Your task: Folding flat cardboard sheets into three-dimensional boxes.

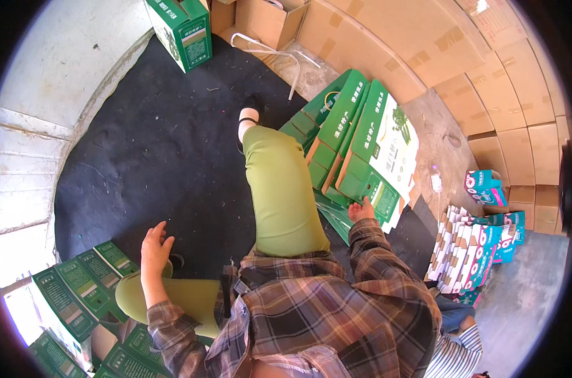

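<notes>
I sit on a black mat (166,145) in green trousers and a plaid shirt. My left hand (156,244) hovers open with fingers spread, just above my left knee and next to a row of folded green cartons (78,286) at the lower left. My right hand (361,208) reaches to the right and touches the lower edge of a leaning stack of flattened green and white cartons (368,148). Whether its fingers grip a carton is hidden by the stack's edge.
A made-up green box (186,31) stands at the top. Brown cardboard boxes (487,75) line the far wall. White straps (267,50) lie on the floor. Bundles of teal and white flat cartons (471,249) sit at right, beside another person's striped sleeve (456,353).
</notes>
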